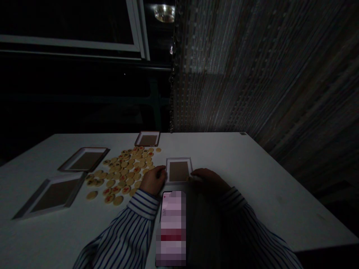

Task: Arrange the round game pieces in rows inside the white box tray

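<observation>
Centre frame: rectangular white-rimmed, brown-bottomed tray [179, 172], left hand [153, 181] and right hand [211, 180] curled at its sides; too dark to tell whether either grips. Step looks like positioning it beside pale round wooden-looking discs [124, 172]; shifting it would call for even pressure.

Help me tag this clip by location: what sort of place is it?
Probably a dimly lit room, perhaps in a home, though I can't be sure: a string curtain hangs behind a white table, where round pieces lie spread out.
</observation>
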A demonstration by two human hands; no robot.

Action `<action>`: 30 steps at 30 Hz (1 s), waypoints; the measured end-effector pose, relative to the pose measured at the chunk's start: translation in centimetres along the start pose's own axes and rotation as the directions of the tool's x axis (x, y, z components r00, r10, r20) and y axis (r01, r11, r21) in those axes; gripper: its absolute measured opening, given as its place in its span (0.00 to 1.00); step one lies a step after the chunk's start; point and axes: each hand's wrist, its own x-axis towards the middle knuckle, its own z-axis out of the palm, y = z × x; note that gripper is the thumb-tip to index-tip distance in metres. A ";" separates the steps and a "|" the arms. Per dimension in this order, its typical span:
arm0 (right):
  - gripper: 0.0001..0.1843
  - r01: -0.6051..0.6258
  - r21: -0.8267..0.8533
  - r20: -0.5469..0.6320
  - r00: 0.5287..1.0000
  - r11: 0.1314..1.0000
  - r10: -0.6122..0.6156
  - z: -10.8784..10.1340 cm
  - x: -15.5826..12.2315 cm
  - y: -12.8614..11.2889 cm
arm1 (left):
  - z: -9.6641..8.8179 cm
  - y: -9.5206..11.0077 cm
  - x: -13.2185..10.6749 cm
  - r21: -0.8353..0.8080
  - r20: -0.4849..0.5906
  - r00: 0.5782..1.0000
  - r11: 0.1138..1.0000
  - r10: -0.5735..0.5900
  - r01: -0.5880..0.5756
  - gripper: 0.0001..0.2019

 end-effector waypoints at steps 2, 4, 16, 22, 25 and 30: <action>0.16 0.003 -0.009 -0.010 1.000 1.000 -0.003 -0.2 -0.1 -0.3 | 0.1 -0.1 0.0 -0.005 -0.001 1.000 1.000 0.004 -0.004 0.18; 0.16 0.014 -0.017 -0.007 1.000 1.000 -0.014 -0.3 -0.1 -0.4 | 0.2 -0.2 0.0 -0.002 -0.008 1.000 1.000 0.008 -0.008 0.17; 0.24 0.060 -0.124 0.153 0.987 0.990 -0.041 0.0 1.1 0.0 | 0.3 -0.3 0.1 0.007 -0.010 1.000 1.000 0.023 -0.023 0.17; 0.22 0.036 -0.151 0.152 0.988 0.988 -0.013 0.2 1.1 -0.1 | 0.1 -0.2 0.1 0.019 0.003 1.000 1.000 0.013 -0.013 0.17; 0.21 0.031 -0.161 0.143 0.990 0.986 -0.007 0.3 1.1 -0.1 | 0.2 -0.3 0.1 0.018 -0.002 1.000 1.000 0.018 -0.018 0.17; 0.20 0.038 -0.142 0.129 0.992 0.989 -0.019 0.4 1.2 0.0 | 0.2 -0.2 0.1 0.016 -0.002 1.000 1.000 0.014 -0.014 0.17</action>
